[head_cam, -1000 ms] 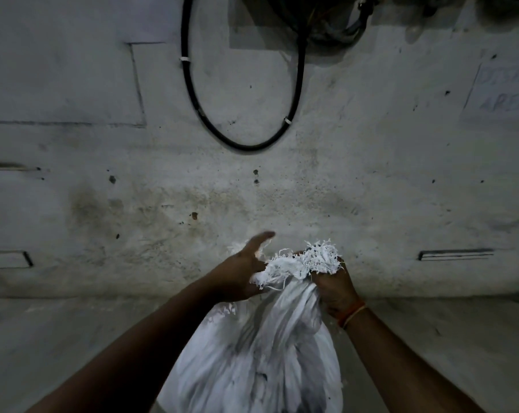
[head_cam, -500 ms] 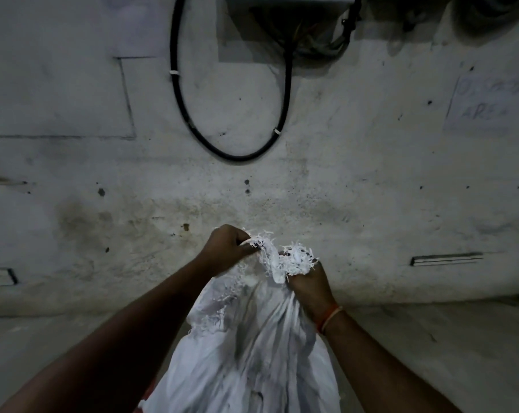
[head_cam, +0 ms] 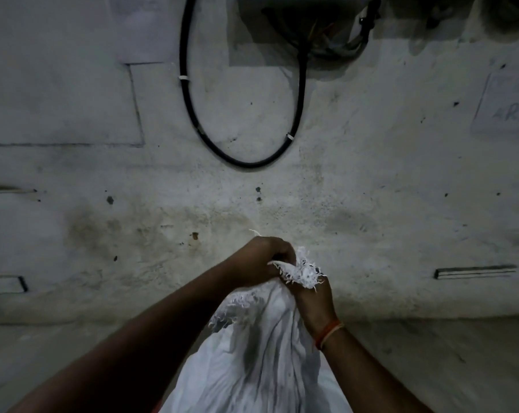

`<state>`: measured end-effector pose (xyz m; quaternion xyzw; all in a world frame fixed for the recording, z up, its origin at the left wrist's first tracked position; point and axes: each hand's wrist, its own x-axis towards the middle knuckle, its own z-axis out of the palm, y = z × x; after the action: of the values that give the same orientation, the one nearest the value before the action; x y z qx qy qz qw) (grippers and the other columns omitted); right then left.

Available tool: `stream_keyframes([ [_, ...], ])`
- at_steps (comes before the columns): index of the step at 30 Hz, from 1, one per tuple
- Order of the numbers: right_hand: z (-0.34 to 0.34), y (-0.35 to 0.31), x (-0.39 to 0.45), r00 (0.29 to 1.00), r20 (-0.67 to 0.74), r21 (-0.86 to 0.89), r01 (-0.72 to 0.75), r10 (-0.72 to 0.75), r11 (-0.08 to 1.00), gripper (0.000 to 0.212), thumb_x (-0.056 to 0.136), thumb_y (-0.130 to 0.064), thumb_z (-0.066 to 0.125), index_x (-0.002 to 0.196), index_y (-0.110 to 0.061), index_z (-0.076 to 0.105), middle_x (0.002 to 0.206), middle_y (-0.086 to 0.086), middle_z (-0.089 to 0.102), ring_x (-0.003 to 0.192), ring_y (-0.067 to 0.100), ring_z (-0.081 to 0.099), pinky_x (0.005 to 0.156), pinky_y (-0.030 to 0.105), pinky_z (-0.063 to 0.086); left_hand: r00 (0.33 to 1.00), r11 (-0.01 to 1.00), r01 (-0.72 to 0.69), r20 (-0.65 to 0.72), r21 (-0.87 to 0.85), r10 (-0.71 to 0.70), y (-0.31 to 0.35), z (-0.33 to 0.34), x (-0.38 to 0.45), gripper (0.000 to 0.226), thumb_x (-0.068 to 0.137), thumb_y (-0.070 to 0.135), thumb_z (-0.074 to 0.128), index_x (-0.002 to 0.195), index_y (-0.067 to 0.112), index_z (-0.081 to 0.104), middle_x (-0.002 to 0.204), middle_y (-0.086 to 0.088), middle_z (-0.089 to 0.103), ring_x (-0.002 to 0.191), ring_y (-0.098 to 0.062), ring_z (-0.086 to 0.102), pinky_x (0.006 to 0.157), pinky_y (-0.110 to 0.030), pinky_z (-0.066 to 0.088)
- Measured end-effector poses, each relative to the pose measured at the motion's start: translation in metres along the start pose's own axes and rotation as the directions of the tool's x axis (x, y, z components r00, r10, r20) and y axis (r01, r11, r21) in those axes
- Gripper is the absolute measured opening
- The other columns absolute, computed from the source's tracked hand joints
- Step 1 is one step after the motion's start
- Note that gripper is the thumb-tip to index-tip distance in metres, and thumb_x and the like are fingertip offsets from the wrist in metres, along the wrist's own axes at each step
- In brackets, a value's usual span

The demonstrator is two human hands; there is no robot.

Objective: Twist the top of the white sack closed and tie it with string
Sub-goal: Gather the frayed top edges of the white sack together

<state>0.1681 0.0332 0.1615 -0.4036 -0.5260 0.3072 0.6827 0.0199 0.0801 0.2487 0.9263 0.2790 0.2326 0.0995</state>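
A white woven sack point(head_cam: 261, 362) stands in front of me at the bottom centre, its frayed top point(head_cam: 303, 269) bunched together. My left hand point(head_cam: 258, 260) grips the left part of the gathered top with curled fingers. My right hand point(head_cam: 312, 305), with an orange thread band on the wrist, grips the neck of the sack just below the frayed edge. A loose frayed flap point(head_cam: 231, 311) hangs out below my left wrist. I see no separate string; a thin white strand point(head_cam: 256, 232) sticks up behind my left hand.
A stained concrete wall point(head_cam: 371, 189) rises close behind the sack. A black cable loop point(head_cam: 246, 162) hangs on it above my hands, under a box point(head_cam: 300, 13) with wires. The concrete floor point(head_cam: 431, 353) runs left and right of the sack.
My left hand went from an open reach with thumb up to a closed grip on the sack top. The frayed top is bunched tighter between both hands.
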Motion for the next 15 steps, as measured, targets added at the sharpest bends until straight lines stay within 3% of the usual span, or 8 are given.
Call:
stream_keyframes([
  [3,0.000,0.006,0.000,1.000,0.015,0.093,0.024,-0.025,0.995,0.025,0.087,0.000,0.070,0.112,-0.006,0.072,0.114,0.007,0.075,0.109,0.022,0.070,0.093,0.033,0.054,0.998,0.999,-0.033,-0.051,0.009,0.034,-0.008,0.000,-0.002,0.021,0.076,0.008,0.069,0.094,0.017,0.067,0.092,0.003,0.066,0.077,0.000,0.055,0.070,-0.006,0.041],
  [5,-0.002,0.009,0.000,1.000,-0.010,0.155,0.029,-0.028,0.988,0.028,0.085,0.001,0.072,0.111,-0.007,0.072,0.113,0.007,0.075,0.109,0.023,0.070,0.093,0.032,0.054,0.999,0.997,-0.048,-0.015,0.052,0.049,-0.019,-0.002,-0.007,0.022,0.073,0.008,0.071,0.093,0.016,0.067,0.096,0.002,0.066,0.080,0.001,0.052,0.072,-0.003,0.037],
  [9,-0.011,0.018,-0.002,0.999,0.041,0.207,-0.016,0.008,0.978,0.030,0.079,-0.006,0.073,0.109,-0.009,0.074,0.115,0.012,0.074,0.112,0.033,0.068,0.100,0.048,0.050,0.994,0.998,-0.015,0.113,0.063,0.008,-0.035,-0.002,-0.027,0.032,0.069,0.011,0.066,0.098,0.022,0.070,0.115,0.004,0.065,0.088,-0.003,0.059,0.080,-0.019,0.050],
  [12,-0.019,0.023,-0.004,0.997,0.065,0.180,-0.041,0.029,0.983,0.033,0.077,-0.007,0.075,0.110,-0.007,0.074,0.116,0.013,0.074,0.113,0.032,0.068,0.102,0.046,0.050,0.988,0.990,0.105,0.105,0.092,-0.114,-0.045,0.001,-0.042,0.039,0.072,0.014,0.065,0.110,0.026,0.067,0.118,0.004,0.065,0.098,-0.009,0.061,0.086,-0.030,0.053],
  [15,-0.025,0.027,-0.005,0.998,0.043,0.231,-0.054,0.045,0.972,0.032,0.076,0.001,0.075,0.108,-0.006,0.074,0.114,0.015,0.074,0.112,0.034,0.068,0.098,0.041,0.054,0.970,0.972,0.163,0.154,0.167,-0.189,-0.057,0.005,-0.055,0.055,0.070,0.017,0.058,0.125,0.019,0.066,0.134,-0.006,0.061,0.122,-0.020,0.057,0.104,-0.025,0.043],
])
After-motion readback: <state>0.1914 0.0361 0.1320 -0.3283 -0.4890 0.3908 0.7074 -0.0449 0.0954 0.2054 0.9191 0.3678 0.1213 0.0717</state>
